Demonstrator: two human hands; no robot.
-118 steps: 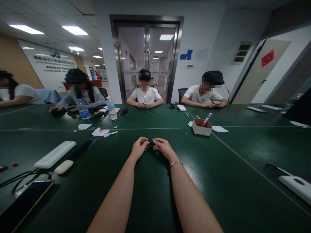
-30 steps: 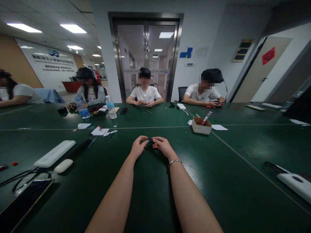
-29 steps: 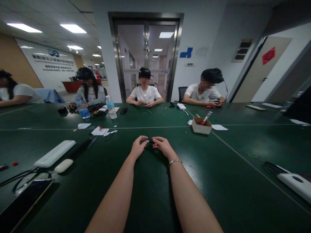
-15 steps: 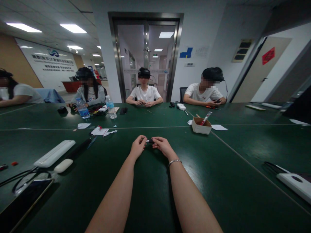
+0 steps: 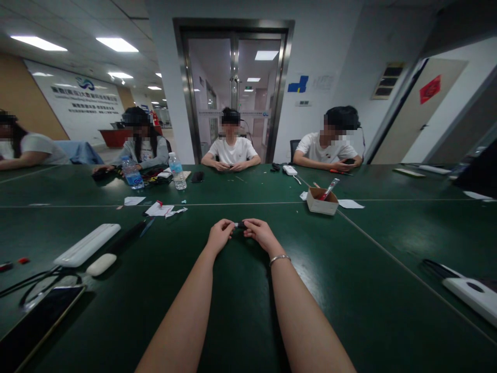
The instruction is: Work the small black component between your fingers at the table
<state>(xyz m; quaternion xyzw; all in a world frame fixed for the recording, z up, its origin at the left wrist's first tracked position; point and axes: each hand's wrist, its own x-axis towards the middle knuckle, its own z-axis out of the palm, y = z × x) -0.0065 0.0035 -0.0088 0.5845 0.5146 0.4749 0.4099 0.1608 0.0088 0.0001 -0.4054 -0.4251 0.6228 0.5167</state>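
A small black object with a silvery end (image 5: pixel 239 225) is held between my two hands, a little above or on the green table (image 5: pixel 240 300). My left hand (image 5: pixel 220 234) pinches its silvery end. My right hand (image 5: pixel 259 234), with a silver bracelet on the wrist, has its fingers closed on the black end. The fingers hide part of the object, so its exact kind is too small to tell.
Left: white power bank (image 5: pixel 88 245), white oval case (image 5: pixel 101 264), cable, phone (image 5: pixel 42 321). Ahead: paper scraps (image 5: pixel 159 209), two bottles (image 5: pixel 177 172), a small open box (image 5: pixel 322 202). Right: a white device (image 5: pixel 471 295). Several people sit across the table.
My left hand has shifted very slightly, and a bit more of the silvery end shows. Across the table, the hands of the seated people have moved a little.
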